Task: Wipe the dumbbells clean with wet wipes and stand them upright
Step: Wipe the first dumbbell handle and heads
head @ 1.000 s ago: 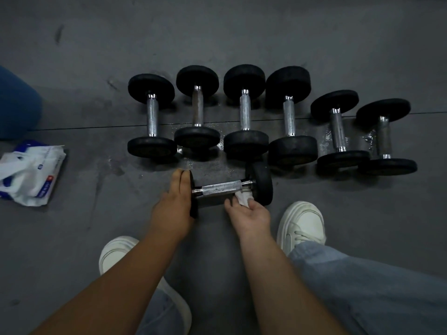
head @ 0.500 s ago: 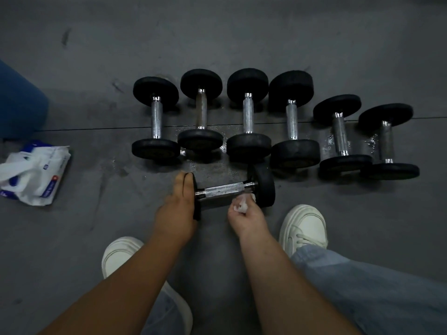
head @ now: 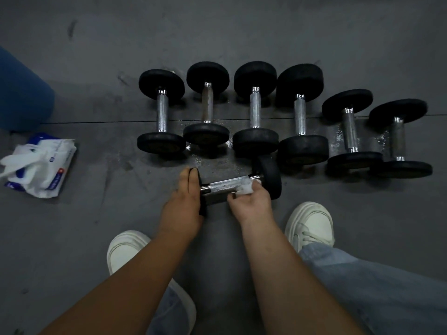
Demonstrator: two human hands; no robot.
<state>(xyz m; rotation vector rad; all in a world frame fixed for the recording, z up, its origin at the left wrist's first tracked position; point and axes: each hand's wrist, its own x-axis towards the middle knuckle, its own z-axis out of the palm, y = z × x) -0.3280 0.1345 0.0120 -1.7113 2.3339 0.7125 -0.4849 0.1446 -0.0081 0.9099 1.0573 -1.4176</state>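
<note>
Since half a second ago the right hand (head: 251, 204) has slid up from under the bar, and its wet wipe (head: 245, 188) now sits on the chrome handle close to the right-hand head. From the head camera, that hand pinches the bunched wipe against the dumbbell (head: 222, 185), which lies crosswise on the grey floor (head: 242, 32) between the white shoes (head: 312, 223). The left hand (head: 183, 204) lies flat, fingers straight, against the outer face of the left head. Just beyond, six dumbbells (head: 255, 110) lie side by side, handles pointing away, with wet patches around them. Well to the left lies an open wipes pack (head: 46, 165), near a blue object (head: 21, 97).
</note>
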